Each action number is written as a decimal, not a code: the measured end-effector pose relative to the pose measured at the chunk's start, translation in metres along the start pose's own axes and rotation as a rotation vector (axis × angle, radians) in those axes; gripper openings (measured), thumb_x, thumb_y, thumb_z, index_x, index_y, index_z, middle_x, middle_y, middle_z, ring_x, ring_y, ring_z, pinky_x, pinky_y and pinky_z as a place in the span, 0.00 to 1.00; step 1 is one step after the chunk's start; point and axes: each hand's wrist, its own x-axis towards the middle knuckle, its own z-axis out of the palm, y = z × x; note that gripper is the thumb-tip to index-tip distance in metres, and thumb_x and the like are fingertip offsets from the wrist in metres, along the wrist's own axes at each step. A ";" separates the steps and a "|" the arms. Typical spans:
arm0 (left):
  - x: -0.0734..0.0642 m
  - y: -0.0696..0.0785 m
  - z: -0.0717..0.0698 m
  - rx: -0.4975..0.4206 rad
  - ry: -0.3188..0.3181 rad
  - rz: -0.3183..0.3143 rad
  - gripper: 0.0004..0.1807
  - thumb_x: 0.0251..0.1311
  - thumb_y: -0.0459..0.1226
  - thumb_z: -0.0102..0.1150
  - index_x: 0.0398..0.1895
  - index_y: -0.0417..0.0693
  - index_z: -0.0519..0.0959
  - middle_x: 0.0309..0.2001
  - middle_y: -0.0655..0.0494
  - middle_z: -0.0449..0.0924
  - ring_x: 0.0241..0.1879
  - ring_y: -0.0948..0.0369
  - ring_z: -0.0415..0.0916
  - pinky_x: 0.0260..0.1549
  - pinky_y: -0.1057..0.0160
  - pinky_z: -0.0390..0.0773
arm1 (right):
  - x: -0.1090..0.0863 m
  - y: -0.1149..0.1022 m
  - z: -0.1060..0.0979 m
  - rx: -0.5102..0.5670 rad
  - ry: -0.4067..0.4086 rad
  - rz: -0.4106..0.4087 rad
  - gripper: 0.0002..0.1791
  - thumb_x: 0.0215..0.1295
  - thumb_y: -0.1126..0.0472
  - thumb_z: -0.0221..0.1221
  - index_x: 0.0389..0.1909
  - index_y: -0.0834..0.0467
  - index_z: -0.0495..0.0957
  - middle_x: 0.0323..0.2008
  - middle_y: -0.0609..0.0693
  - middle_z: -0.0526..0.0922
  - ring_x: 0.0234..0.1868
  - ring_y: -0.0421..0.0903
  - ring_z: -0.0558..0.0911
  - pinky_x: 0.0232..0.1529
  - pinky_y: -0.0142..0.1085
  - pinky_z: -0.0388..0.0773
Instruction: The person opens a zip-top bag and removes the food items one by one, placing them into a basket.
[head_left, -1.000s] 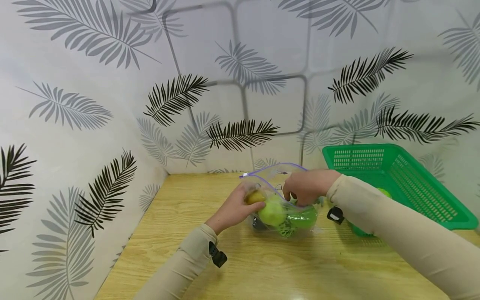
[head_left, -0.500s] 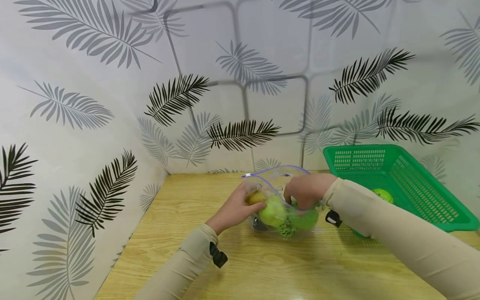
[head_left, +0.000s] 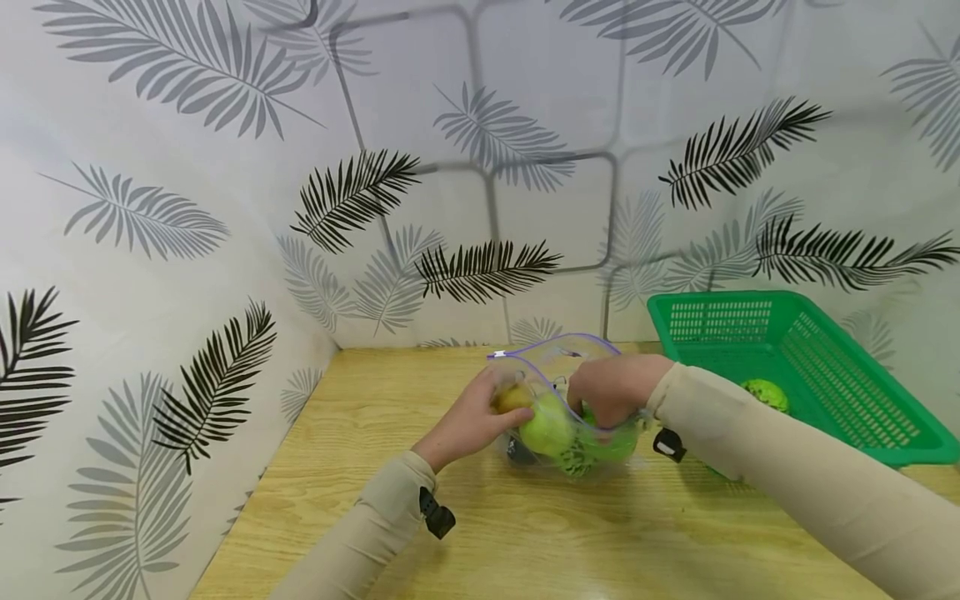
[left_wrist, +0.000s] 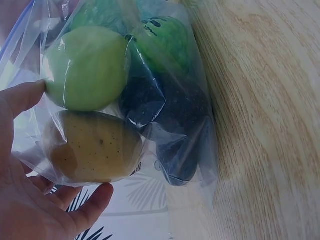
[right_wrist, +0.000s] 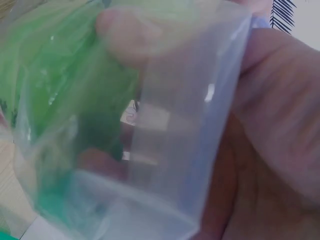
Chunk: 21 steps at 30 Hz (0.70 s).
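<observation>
A clear zip-top bag [head_left: 551,468] with a purple-edged mouth and white slider stands on the wooden table. My left hand [head_left: 476,412] grips its left side, thumb against a pale green round fruit [left_wrist: 87,67] and fingers under a speckled yellow-brown fruit [left_wrist: 95,147], both through the plastic. Beside these in the bag lie a dark, blackish piece [left_wrist: 182,130] and a green item with dark markings [left_wrist: 162,42]. My right hand [head_left: 618,387] reaches through the open mouth. In the right wrist view its thumb and fingertips curl round a smooth green fruit [right_wrist: 55,75] behind the plastic.
A green slotted plastic basket [head_left: 870,400] stands at the back right, partly behind my right sleeve. Inside it lies a yellow-green fruit [head_left: 767,394] with dark spots. A patterned cloth wall [head_left: 480,208] rises along the table's back edge.
My right hand has sunk slightly lower into the bag, and the bag's mouth has dipped with it. More of the spotted fruit in the basket shows past my right sleeve. My left hand keeps its grip.
</observation>
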 end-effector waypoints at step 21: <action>0.000 0.002 0.000 0.019 -0.011 0.051 0.25 0.67 0.47 0.64 0.64 0.49 0.75 0.65 0.53 0.69 0.59 0.60 0.69 0.57 0.55 0.72 | -0.007 -0.005 0.001 -0.011 0.048 0.013 0.09 0.52 0.67 0.71 0.34 0.54 0.85 0.32 0.45 0.82 0.27 0.39 0.73 0.29 0.35 0.73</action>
